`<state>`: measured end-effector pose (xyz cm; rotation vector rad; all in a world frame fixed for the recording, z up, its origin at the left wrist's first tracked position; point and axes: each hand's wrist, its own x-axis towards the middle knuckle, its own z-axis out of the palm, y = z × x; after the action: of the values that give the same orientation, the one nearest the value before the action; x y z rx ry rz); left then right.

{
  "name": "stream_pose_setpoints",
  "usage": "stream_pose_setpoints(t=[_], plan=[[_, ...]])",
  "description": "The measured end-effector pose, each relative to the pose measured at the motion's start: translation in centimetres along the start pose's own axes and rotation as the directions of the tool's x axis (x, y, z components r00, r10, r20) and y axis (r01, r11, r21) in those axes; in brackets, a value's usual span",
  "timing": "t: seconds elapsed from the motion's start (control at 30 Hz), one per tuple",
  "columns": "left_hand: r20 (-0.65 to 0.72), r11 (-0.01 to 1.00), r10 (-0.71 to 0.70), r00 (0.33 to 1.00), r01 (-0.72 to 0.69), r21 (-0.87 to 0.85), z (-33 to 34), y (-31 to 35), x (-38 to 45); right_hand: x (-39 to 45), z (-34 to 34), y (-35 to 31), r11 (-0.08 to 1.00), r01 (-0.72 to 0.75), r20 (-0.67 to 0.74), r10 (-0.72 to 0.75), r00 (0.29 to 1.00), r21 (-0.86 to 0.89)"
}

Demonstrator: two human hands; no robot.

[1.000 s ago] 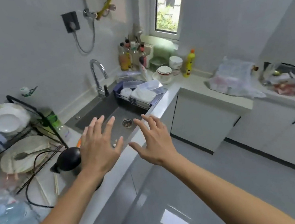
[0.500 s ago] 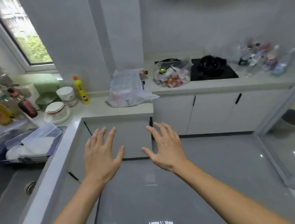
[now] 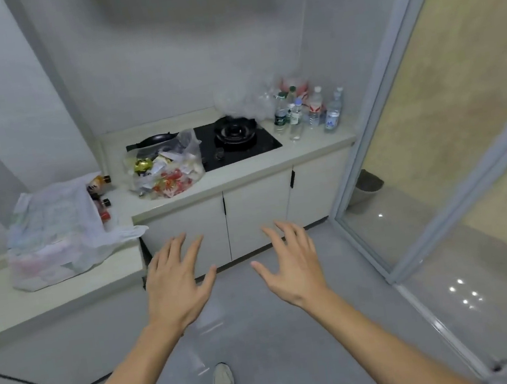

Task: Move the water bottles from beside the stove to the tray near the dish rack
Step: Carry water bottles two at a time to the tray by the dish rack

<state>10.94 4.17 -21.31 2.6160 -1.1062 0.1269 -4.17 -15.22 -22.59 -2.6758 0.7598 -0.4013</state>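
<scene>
Head view, kitchen corner. Left hand (image 3: pixel 177 287) and right hand (image 3: pixel 292 267) both held out at mid-frame over the grey floor (image 3: pixel 266 336), palms down, fingers spread and straight, holding nothing; the two hands are apart from each other and touch no object. Bottles (image 3: pixel 306 112) stand in a cluster at upper right of the frame, on the counter (image 3: pixel 243 173) just right of the stove (image 3: pixel 236 139), upright, caps on; exact count not readable because of blur. A crumpled clear bag (image 3: pixel 243 102) sits behind the cluster against the wall. Left of the burner, a clear bag of mixed packets (image 3: pixel 164 171) lies partly over the stove's left side, with a dark pan (image 3: pixel 153 139) behind it. At left of frame, a white plastic bag (image 3: pixel 55 229) on the lower counter run. Glass sliding door (image 3: pixel 433 134) along right edge. One shoe (image 3: pixel 223 381) visible at bottom centre.
</scene>
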Motion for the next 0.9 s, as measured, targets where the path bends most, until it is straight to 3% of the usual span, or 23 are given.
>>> stream_pose_setpoints(t=[0.33, 0.53, 0.9], plan=[[-0.007, 0.980, 0.173, 0.985, -0.173, -0.101, 3.3, 0.9, 21.0, 17.1, -0.9, 4.7, 0.982, -0.185, -0.128, 0.178, 0.976, -0.042], [0.009, 0.963, 0.239, 0.971, -0.235, -0.129, 5.6, 2.8, 30.3, 22.5, -0.2, 8.2, 0.960, -0.280, -0.166, 0.276, 0.947, -0.001], [0.059, 0.946, 0.307, 0.950, -0.297, -0.129, 13.6, 14.3, 46.0, 34.7, -1.6, 24.4, 0.937, -0.349, -0.144, 0.345, 0.927, -0.001]])
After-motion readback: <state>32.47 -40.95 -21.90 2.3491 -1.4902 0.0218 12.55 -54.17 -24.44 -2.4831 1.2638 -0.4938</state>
